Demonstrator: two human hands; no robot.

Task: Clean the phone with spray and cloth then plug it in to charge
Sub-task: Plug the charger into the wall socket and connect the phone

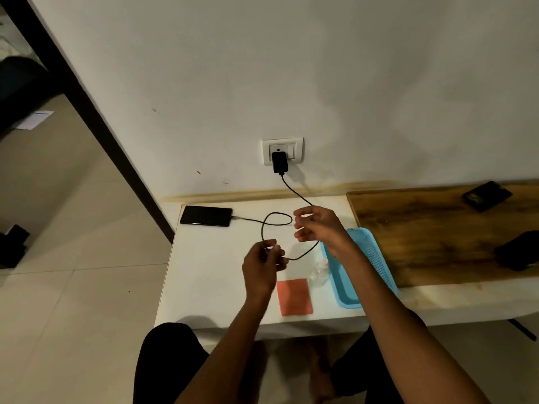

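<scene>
A black phone point(206, 216) lies flat at the far left of the white table point(210, 269), with a black charging cable point(277, 213) plugged into its right end. The cable loops across the table and runs up to a black adapter point(279, 162) in the wall socket point(282, 150). My left hand point(262, 265) pinches the lower part of the cable loop. My right hand point(318, 227) hovers just right of the loop with fingers curled and apart, and the cable passes by it. An orange cloth point(294, 297) lies flat near the front edge. A small clear spray bottle point(319, 272) stands beside it.
A light blue plastic tray point(347, 295) sits under my right forearm. A brown wooden board point(431, 234) covers the table's right part, with a black object point(486, 196) and another dark object point(517, 252) on it. Tiled floor lies to the left.
</scene>
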